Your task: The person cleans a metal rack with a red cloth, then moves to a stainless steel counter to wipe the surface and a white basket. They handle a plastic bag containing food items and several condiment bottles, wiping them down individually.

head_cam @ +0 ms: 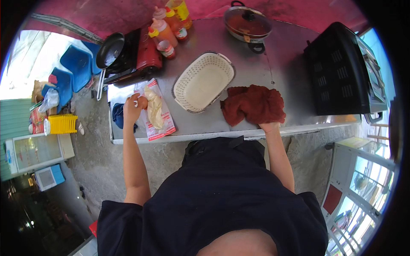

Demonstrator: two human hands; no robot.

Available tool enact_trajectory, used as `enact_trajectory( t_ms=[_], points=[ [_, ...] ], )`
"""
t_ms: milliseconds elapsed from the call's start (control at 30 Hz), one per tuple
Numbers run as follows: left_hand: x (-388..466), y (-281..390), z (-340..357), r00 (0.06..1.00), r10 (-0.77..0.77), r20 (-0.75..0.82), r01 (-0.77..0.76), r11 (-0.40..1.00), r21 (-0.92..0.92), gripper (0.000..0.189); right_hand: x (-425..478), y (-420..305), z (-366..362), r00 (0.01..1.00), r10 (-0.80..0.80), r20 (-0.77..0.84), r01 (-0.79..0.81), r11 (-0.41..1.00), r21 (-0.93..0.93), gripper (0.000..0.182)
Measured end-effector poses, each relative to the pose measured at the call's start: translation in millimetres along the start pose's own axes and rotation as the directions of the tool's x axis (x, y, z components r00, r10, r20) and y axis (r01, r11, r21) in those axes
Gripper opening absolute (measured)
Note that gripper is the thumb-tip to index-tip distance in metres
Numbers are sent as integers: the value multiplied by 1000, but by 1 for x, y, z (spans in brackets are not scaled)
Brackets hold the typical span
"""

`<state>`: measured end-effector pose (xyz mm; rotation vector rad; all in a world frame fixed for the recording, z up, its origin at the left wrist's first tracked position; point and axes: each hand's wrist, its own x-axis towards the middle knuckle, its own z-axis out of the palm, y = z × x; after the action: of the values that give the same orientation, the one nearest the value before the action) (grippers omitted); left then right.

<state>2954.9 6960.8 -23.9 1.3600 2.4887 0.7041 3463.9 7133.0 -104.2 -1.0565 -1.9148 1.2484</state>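
At the left end of the metal-topped table [192,123], my left hand [132,107] has its fingers on a round orange-brown object [143,102], possibly an egg. Close beside it, a crumpled pale plastic bag [154,108] lies on a red-and-white printed packet [165,118]. My right hand [271,126] is at the front edge, holding a bunched reddish-brown cloth [256,104] that covers most of its fingers. Between the hands, farther back, a white perforated plastic basket [205,81] stands with nothing in it. Dark blue cloth [118,115] lies left of the packet, partly behind my left hand.
A frying pan [110,51] sits on a red-and-black gas stove [149,54] at the back left, its handle jutting over the edge. Several sauce bottles [165,30] stand beside it. A lidded pan [248,24] is at the back, and a black oven [333,70] at the right.
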Motion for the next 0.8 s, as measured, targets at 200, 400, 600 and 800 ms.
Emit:
enact_trajectory(
  t_ms=[200, 400, 600, 800],
  points=[
    [-2, -22, 9, 998, -46, 45, 43, 997, 56, 49, 2, 18, 2, 1000, -8, 22, 3, 979, 206, 58],
    [0, 3, -3, 992, -89, -90, 92, 995, 26, 51, 5, 0, 11, 974, 180, 136, -155, 97, 983, 57],
    [1, 81, -26, 939, -266, 219, 227, -1, -974, 50, 6, -39, 7, 985, -88, 150, -159, -112, 981, 55],
    [-21, 216, 28, 759, 383, 526, 649, -390, -653, 50, 34, -102, 9, 993, -87, 79, 33, 851, 523, 56]
  ],
)
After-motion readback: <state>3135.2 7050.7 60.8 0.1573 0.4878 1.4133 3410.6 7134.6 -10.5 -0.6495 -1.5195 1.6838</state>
